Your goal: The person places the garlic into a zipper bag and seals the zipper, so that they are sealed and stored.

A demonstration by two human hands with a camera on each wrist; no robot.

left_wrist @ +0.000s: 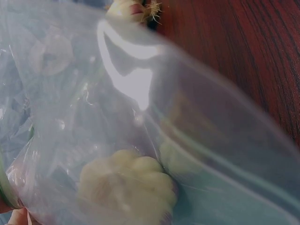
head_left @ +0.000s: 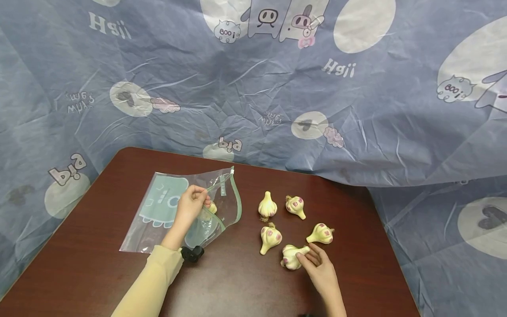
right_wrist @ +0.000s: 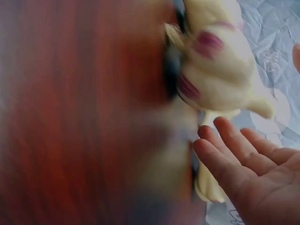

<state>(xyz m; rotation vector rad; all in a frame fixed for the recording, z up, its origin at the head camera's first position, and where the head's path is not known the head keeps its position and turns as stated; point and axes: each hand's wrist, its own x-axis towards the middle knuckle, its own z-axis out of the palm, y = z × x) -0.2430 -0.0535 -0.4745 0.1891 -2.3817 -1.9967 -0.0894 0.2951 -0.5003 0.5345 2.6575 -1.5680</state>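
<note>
My left hand (head_left: pixel 192 201) pinches the green-edged rim of a clear zip bag (head_left: pixel 132 235) with a blue-green print. Inside the bag, a garlic bulb (left_wrist: pixel 126 187) shows through the plastic in the left wrist view. At the right, my right hand (head_left: pixel 320 266) is at the stem of the nearest loose garlic bulb (head_left: pixel 291 257), its thumb and fingers on either side. In the right wrist view the fingers (right_wrist: pixel 239 159) are spread and fairly straight, beside a garlic bulb with purple patches (right_wrist: pixel 218 70). Whether they touch a bulb I cannot tell.
Several other garlic bulbs lie on the brown table (head_left: pixel 229 281): one pale (head_left: pixel 267 207), one behind right (head_left: pixel 295 206), one in front (head_left: pixel 271 237) and one far right (head_left: pixel 321 234). A blue printed curtain (head_left: pixel 237 88) hangs behind the table.
</note>
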